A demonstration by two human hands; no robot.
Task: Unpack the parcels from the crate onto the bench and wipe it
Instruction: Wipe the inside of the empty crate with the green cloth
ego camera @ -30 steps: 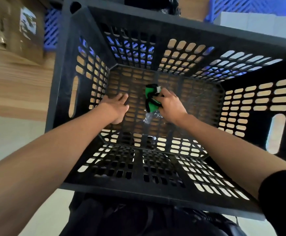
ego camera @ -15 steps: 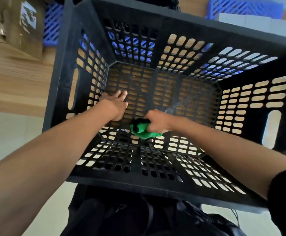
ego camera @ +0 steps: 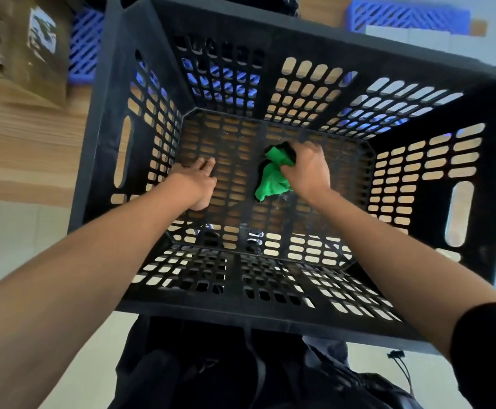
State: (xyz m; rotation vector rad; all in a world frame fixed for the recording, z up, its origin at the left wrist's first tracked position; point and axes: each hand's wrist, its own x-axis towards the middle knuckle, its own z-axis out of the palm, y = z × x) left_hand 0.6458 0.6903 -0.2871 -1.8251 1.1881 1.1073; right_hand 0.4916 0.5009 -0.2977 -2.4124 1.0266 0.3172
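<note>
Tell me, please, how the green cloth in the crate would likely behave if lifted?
The green cloth looks crumpled and folded under the right hand, so it would probably hang limp. It seems thin and likely light. It should not roll or slide far on the slotted crate floor.

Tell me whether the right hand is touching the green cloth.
Touching. The head view shows the right hand with fingers curled over the green cloth, pressing it on the crate floor.

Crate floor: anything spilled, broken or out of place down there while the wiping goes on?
Nothing looks broken. The crate holds no parcels. Wet-looking glints show on its floor beside the green cloth that the right hand grips. The left hand rests flat on the floor.
</note>
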